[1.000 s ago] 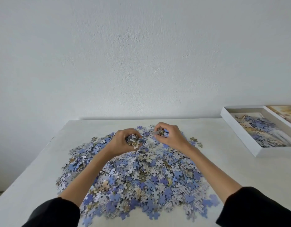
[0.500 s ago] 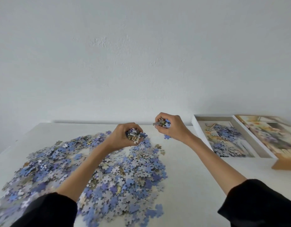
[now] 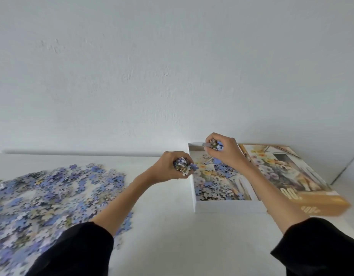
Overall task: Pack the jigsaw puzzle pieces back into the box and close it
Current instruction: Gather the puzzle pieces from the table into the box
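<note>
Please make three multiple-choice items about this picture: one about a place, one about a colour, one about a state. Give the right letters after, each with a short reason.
1. Where does the lid lie?
A. On top of the box
B. Beside the box, on its right
C. On the pile of pieces

2. What colour are most of the loose pieces on the table?
A. Red
B. Green
C. Blue and lilac

3. What is the state of the right hand?
A. Closed around a handful of pieces, above the box
B. Open and flat on the table
C. Holding the lid

Answers:
1. B, the lid with the flower picture rests to the right of the open white box.
2. C, the pile at the left looks mainly blue and lilac.
3. A, its fingers are curled around pieces over the far end of the box; the left hand holds a handful at the box's left edge.
</note>
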`<action>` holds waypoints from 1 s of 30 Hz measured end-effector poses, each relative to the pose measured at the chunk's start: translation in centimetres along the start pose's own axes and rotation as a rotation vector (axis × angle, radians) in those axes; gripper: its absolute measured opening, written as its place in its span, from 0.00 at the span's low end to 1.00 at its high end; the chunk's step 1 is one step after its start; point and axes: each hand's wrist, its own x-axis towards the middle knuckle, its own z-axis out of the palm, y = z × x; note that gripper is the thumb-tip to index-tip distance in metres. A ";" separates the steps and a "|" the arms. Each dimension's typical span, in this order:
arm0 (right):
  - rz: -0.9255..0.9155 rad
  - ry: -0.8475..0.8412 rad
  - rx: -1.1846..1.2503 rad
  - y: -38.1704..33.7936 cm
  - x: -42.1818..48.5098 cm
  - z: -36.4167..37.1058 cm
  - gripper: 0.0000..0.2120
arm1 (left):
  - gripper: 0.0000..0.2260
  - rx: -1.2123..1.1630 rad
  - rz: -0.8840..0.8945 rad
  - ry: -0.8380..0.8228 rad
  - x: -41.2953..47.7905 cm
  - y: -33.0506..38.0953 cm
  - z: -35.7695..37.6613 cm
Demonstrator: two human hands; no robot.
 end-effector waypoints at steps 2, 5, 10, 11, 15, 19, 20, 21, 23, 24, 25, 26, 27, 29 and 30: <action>0.027 -0.001 -0.044 2.2 -0.3 -1.0 0.03 | 0.10 0.008 0.004 -0.026 1.8 0.4 1.9; 0.053 -0.021 -0.075 5.0 -0.5 -1.5 0.04 | 0.10 -0.002 -0.014 -0.079 4.0 0.4 4.7; 0.119 -0.066 -0.116 8.9 -0.8 -0.7 0.03 | 0.11 0.139 -0.005 -0.246 6.3 -0.1 8.2; 0.131 -0.073 -0.130 9.5 -0.8 -0.5 0.03 | 0.12 0.180 -0.011 -0.287 6.5 -0.3 8.5; 0.147 -0.051 -0.133 10.3 -1.1 -0.6 0.00 | 0.12 0.227 -0.001 -0.346 6.9 -0.6 8.9; 0.220 -0.006 -0.116 10.8 -1.1 -0.5 0.12 | 0.14 0.196 0.002 -0.344 7.1 -0.7 8.8; 0.248 0.012 -0.094 10.8 -1.2 -0.5 0.15 | 0.14 0.197 0.004 -0.334 7.1 -0.7 8.7; 0.267 0.031 -0.078 10.7 -1.2 -0.4 0.18 | 0.14 0.197 0.008 -0.323 7.1 -0.8 8.7; 0.279 0.051 -0.074 10.6 -1.4 -0.3 0.17 | 0.12 0.186 0.022 -0.300 7.0 -0.7 8.7; 0.283 0.054 -0.075 10.6 -1.4 -0.2 0.16 | 0.10 0.174 0.032 -0.285 6.8 -0.5 8.6; 0.285 0.053 -0.074 10.5 -1.5 -0.2 0.15 | 0.09 0.158 0.046 -0.266 6.7 -0.3 8.4; 0.285 0.049 -0.077 10.2 -1.5 -0.2 0.15 | 0.08 0.138 0.058 -0.244 6.5 0.0 8.2; 0.283 0.042 -0.088 9.9 -1.5 -0.2 0.14 | 0.07 0.117 0.069 -0.224 6.3 0.2 7.9; 0.267 0.043 -0.112 9.1 -1.5 -0.2 0.12 | 0.07 0.079 0.071 -0.198 5.7 0.4 7.0; 0.254 0.049 -0.113 8.5 -1.5 -0.2 0.11 | 0.07 0.071 0.068 -0.193 5.4 0.5 6.5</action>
